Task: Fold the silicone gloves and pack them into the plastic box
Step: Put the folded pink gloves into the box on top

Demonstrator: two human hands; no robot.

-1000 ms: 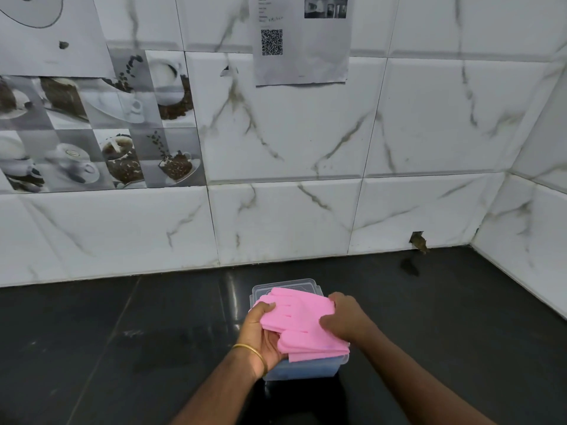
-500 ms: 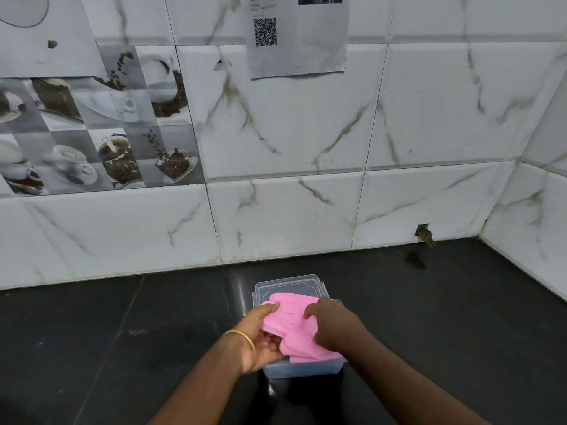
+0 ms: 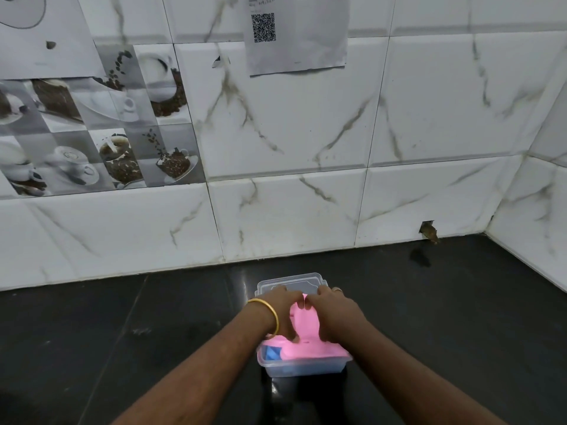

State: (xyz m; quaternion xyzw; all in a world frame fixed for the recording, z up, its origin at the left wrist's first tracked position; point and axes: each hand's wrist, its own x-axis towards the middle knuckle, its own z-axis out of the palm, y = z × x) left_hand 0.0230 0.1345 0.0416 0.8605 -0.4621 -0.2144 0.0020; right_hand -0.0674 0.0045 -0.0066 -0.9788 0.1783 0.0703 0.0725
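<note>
Both hands flat, nothing pinched: left hand [image 3: 280, 314] and right hand [image 3: 333, 315] press pink silicone glove [image 3: 303, 348] directly beneath into plastic box [image 3: 306, 368]; long axis runs fore-aft.

One plastic box [image 3: 303, 368] stands on the counter [image 3: 122, 332], with one lid [image 3: 291, 282] behind it. Two hands, left [image 3: 280, 314] and right [image 3: 333, 315], press one pink glove [image 3: 306, 348]; one bangle [image 3: 270, 314].

The gloves [image 3: 302, 342] are showing bright pink — something blue [image 3: 273, 353] is peeking out beneath them in the clear, faintly bluish plastic box [image 3: 303, 368]. A gold bangle [image 3: 270, 314] is gleaming against the glossy black counter [image 3: 122, 332]. Behind, white tiles [image 3: 429, 118] are carrying grey-brown marble veins (one panel [image 3: 107, 142] is showing grey coffee cups and brown beans).
</note>
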